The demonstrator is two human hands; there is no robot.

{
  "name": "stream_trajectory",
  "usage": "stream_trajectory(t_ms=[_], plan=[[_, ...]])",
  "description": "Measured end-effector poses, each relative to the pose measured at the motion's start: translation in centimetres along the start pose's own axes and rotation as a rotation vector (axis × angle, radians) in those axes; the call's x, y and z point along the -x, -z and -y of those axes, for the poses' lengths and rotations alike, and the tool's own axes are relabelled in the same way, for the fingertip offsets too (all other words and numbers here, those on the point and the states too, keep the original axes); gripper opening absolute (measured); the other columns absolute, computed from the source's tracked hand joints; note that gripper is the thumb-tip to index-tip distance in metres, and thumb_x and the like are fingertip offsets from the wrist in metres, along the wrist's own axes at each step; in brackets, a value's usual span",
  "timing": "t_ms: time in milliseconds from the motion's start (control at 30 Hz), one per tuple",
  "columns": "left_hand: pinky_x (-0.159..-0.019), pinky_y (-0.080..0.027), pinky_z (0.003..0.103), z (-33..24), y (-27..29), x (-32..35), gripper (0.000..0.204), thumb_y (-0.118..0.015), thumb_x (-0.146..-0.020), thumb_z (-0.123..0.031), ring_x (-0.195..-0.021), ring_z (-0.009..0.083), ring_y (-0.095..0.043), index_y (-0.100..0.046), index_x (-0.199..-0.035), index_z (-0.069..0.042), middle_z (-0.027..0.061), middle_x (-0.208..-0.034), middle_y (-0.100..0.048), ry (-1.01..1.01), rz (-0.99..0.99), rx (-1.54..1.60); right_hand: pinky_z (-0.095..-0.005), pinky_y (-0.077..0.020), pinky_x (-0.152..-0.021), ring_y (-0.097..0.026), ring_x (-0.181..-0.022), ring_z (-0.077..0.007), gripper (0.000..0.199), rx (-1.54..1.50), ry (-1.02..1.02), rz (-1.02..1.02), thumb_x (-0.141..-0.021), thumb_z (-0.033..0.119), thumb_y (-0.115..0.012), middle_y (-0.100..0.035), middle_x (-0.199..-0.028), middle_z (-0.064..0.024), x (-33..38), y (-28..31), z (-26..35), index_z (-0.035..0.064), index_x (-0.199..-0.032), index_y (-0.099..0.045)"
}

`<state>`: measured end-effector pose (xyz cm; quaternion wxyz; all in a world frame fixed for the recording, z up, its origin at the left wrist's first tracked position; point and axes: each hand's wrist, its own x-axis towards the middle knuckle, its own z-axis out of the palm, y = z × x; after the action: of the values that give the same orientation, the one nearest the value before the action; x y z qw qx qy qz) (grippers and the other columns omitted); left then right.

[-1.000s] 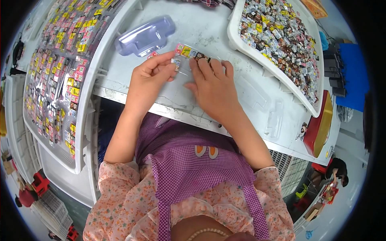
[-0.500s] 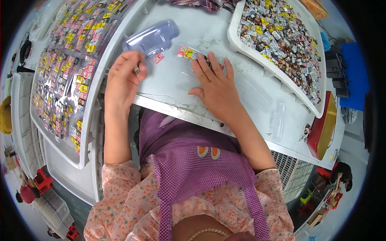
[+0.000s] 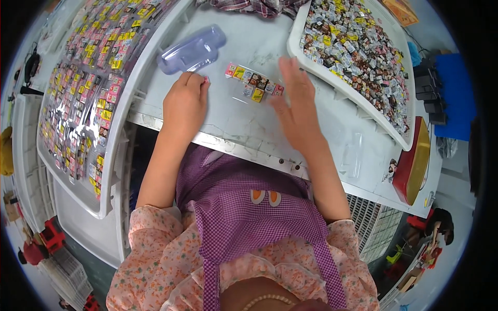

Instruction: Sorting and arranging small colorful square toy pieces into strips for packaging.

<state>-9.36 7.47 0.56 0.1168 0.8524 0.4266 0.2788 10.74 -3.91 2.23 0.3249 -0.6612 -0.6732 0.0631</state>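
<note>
Left hand: I see the left hand (image 3: 184, 106) with fingers drawn narrow against a pink cube (image 3: 206, 80); I cannot tell whether they grip it.
Right hand: on my feed the right hand (image 3: 298, 109) blurs, thumb and fingers wide.
Cube group (image 3: 258, 82): on the table (image 3: 236, 122), between my hands.
Plastic shell (image 3: 192, 49): just beyond my left hand.
Loose-cube bin (image 3: 296, 46): beyond my right hand.

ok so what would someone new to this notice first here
Probably the big white tray heaped with tiny colourful blocks at the upper right. Next, perhaps, the tray of clear packs along the left. Between the left hand and the blurred right hand sits a small block cluster.
</note>
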Motion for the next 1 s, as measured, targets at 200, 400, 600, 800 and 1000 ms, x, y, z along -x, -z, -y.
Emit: stream_trajectory(t_ms=[200, 400, 600, 800, 1000], plan=[[-0.067, -0.049, 0.036, -0.8, 0.3, -0.1, 0.012, -0.065, -0.083, -0.009, -0.076, 0.0288, -0.063, -0.064, -0.093, -0.001, 0.0138, -0.09, -0.065, 0.039, 0.018, 0.273, -0.0379, -0.0274, -0.108, -0.041, -0.129, -0.0294, 0.045, -0.144, -0.155, -0.051, -0.097, 0.031, -0.05, -0.052, -0.133, -0.013, 0.7, 0.7, -0.5, 0.0051, -0.133, -0.048], [-0.064, -0.05, 0.039, -3.2, -1.7, -1.0, 0.011, -0.065, -0.081, -0.01, -0.075, 0.0334, -0.062, -0.065, -0.088, -0.002, 0.0147, -0.086, -0.064, -0.072, 0.017, 0.441, -0.039, -0.0314, -0.106, -0.046, -0.125, -0.0304, 0.033, -0.062, -0.122, -0.06, -0.093, 0.02, -0.056, -0.059, -0.124, -0.0129, 1.0, -0.8, -1.4, 0.0055, -0.123, -0.057], [-0.063, -0.053, 0.038, -4.2, -2.6, -0.3, 0.009, -0.067, -0.081, -0.012, -0.071, 0.0298, -0.063, -0.066, -0.086, -0.005, 0.0108, -0.087, -0.062, -0.113, 0.002, 0.149, -0.04, -0.032, -0.105, -0.048, -0.123, -0.0315, 0.029, -0.048, -0.104, -0.079, -0.093, 0.018, -0.057, -0.061, -0.121, -0.0118, 1.1, -1.2, -2.0, 0.0055, -0.119, -0.06], [-0.062, -0.053, 0.033, -4.2, -2.8, 0.4, 0.013, -0.071, -0.078, -0.009, -0.071, 0.0261, -0.064, -0.069, -0.09, -0.003, 0.0094, -0.089, -0.064, -0.147, -0.085, 0.118, -0.0361, -0.0368, -0.102, -0.05, -0.121, -0.0271, 0.026, -0.165, -0.18, -0.131, -0.094, 0.015, -0.054, -0.062, -0.119, -0.0123, 1.2, -0.9, -2.1, 0.0048, -0.117, -0.061], [-0.06, -0.052, 0.03, -4.3, -2.7, 1.3, 0.023, -0.071, -0.078, -0.015, -0.071, 0.0206, -0.061, -0.069, -0.098, -0.005, 0.0047, -0.101, -0.065, -0.252, -0.063, -0.013, -0.0383, -0.0372, -0.101, -0.053, -0.117, -0.0293, 0.024, -0.262, -0.238, -0.198, -0.093, 0.014, -0.055, -0.063, -0.115, -0.013, 1.4, -0.3, -2.3, 0.0058, -0.115, -0.062]])
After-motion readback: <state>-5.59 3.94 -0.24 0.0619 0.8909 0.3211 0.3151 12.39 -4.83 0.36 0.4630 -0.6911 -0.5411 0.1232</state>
